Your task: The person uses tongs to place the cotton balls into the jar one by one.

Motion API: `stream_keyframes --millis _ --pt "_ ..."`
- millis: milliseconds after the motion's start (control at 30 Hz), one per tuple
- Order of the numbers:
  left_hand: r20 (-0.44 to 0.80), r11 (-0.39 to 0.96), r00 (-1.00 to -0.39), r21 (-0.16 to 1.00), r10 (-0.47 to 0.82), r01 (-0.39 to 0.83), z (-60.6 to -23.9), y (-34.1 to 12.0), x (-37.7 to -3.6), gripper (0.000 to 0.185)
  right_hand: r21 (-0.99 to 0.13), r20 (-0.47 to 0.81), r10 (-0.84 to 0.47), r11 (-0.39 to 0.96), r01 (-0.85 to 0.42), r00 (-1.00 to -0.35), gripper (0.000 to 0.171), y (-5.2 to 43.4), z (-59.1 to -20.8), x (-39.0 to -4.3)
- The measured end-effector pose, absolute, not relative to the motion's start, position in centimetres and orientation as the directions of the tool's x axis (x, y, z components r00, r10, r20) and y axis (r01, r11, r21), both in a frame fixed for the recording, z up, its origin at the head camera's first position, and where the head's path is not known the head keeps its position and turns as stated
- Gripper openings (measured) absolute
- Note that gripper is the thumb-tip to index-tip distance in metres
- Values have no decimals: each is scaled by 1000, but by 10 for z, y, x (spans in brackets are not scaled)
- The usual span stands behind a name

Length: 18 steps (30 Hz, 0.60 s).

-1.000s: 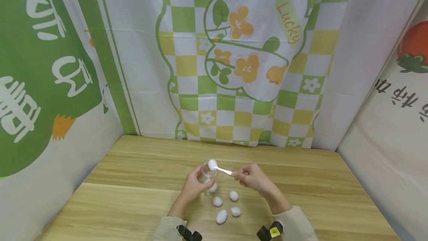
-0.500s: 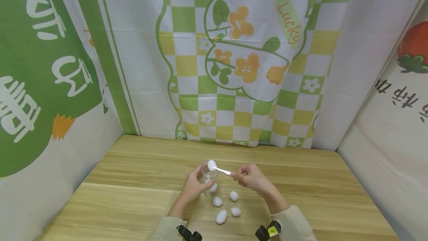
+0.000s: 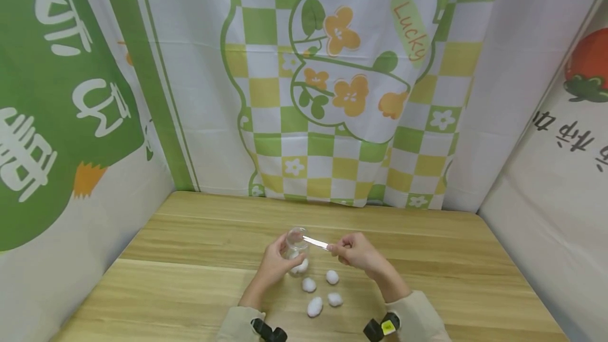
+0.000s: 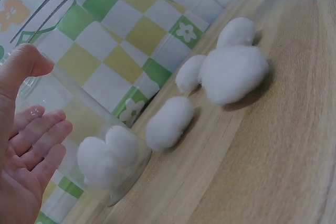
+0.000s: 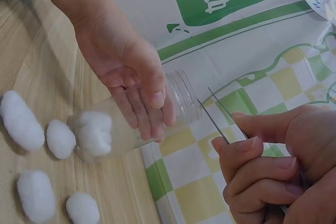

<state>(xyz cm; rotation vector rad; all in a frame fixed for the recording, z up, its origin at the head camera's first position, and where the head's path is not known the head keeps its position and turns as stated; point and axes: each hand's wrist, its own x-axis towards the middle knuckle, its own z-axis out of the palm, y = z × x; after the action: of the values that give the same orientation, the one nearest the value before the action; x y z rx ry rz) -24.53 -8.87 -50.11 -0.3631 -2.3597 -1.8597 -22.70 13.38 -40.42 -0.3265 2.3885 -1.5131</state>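
My left hand [image 3: 277, 260] grips a clear glass jar [image 5: 184, 98] that stands on the table, its fingers and thumb wrapped around the upper side. Cotton balls [image 4: 107, 156] lie at the bottom of the jar. My right hand [image 3: 358, 251] pinches metal tweezers [image 3: 315, 242] between thumb and fingers. Their tips are at the jar's mouth, slightly parted, with nothing between them. Several loose cotton balls lie on the table just in front of the jar, among them a long one [image 3: 314, 307] and a rounder one [image 3: 332, 277].
The wooden table [image 3: 190, 247] reaches back to a checked cloth curtain [image 3: 332, 173]. Printed cloth walls stand at the left [image 3: 138, 194] and right [image 3: 537, 189]. Dark devices are strapped at both wrists.
The cotton ball held in the tweezers at the jar's mouth has been let go and has dropped to the jar's bottom. Both hands have stayed nearly in place.
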Motion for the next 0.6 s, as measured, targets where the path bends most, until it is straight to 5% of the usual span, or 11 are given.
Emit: stream_keyframes --millis 600 --pt "216 197 -968 951 128 238 -497 -90 -242 62 -909 -133 -338 417 -22 -932 29 146 -399 -221"
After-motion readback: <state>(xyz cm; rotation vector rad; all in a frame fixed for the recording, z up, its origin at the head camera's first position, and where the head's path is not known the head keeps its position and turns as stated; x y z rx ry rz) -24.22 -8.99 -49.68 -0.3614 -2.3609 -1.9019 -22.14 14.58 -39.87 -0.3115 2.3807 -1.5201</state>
